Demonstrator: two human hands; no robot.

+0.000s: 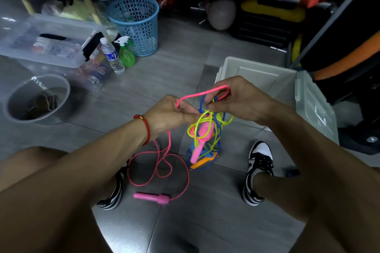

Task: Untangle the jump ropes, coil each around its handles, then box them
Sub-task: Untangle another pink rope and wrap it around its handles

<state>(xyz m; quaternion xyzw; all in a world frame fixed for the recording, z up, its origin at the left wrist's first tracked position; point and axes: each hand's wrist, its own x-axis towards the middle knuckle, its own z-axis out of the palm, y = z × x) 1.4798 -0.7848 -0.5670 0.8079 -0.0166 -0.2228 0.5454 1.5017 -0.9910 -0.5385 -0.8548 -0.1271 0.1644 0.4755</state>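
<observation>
At two o'clock sits the white box, open. Your forearms converge mid-frame, lifting the rope tangle above the floor. Your left hand and right hand each pinch the pink rope; a loose pink handle lies at six.

Between the left hand and right hand runs a pink rope; below them hang yellow-green cord, blue cord, pink handle and orange handle. Beyond the right hand, a white box.
</observation>
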